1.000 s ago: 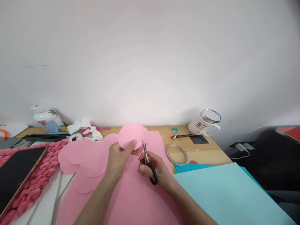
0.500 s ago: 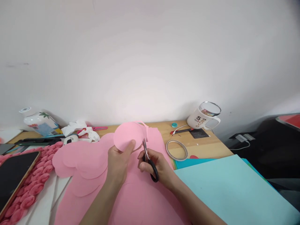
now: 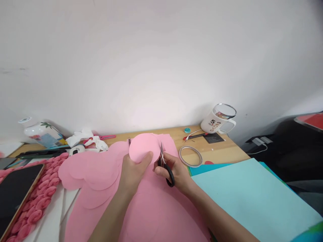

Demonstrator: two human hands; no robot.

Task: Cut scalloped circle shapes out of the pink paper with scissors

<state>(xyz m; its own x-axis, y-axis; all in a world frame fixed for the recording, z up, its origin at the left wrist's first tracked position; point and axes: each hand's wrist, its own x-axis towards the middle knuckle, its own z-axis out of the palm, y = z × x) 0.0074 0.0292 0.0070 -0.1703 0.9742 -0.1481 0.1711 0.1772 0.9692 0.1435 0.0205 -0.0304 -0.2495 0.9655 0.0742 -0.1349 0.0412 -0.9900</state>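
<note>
My left hand (image 3: pixel 135 171) pinches a round pink paper disc (image 3: pixel 144 146) by its lower edge, thumb on top. In my right hand (image 3: pixel 174 169) is a pair of scissors (image 3: pixel 168 173) with black handles, blades pointing up beside the disc's right edge. How far the blades are parted is hard to make out. Beneath both hands lie large pink paper sheets (image 3: pixel 156 208). Several cut pink paper circles (image 3: pixel 101 169) overlap in a pile to the left of my left hand.
On the right are light blue sheets (image 3: pixel 249 198), a tape roll (image 3: pixel 190 156) and a white mug (image 3: pixel 219 119) by the wall. To the left are a phone (image 3: pixel 19 195) on a pink braided mat (image 3: pixel 41 201), a white bottle (image 3: pixel 41 132) and crumpled tissue (image 3: pixel 80 136).
Both hands, with the disc and scissors, have shifted slightly right in view. A thin pink strip that curled at the disc's upper right no longer shows there.
</note>
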